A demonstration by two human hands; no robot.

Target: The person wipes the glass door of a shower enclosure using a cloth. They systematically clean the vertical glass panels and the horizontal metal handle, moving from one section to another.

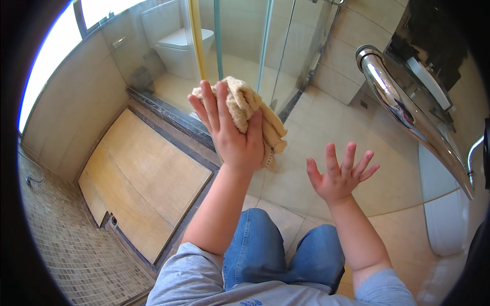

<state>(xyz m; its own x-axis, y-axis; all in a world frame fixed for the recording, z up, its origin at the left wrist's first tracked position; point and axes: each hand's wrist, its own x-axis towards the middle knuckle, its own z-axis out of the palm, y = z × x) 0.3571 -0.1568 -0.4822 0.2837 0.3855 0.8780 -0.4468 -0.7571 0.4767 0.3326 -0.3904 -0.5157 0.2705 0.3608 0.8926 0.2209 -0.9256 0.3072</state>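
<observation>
Grasping bunched beige cloth (245, 102) in left hand (237, 145), back of hand toward camera, thumb over the folds, fingers stretched upward along them. Holding nothing in right hand (338, 178): fingers spread wide, well apart from cloth, out over pale tiled floor (372, 137).

On progress: cloth already picked up and raised in front of glass panels (240, 46). Judged as mid-work, with cloth not yet put down or opened out. Impossible to say from one view how much is finished or left. Perhaps touching the pane, perhaps just short of it; depth too poor to call.

On surface and room: bathroom, by the look of it. Behind the glass, white toilet (186, 43); along one pane, yellow vertical strip (196, 41). Below, dark stone sill (168, 116), then beige ribbed slab (143, 183) in a recess, with small mosaic tiles (76, 239) at lower left. Bright window (48, 66) at upper left. Close on the right, shiny curved metal tube (388, 86).
</observation>
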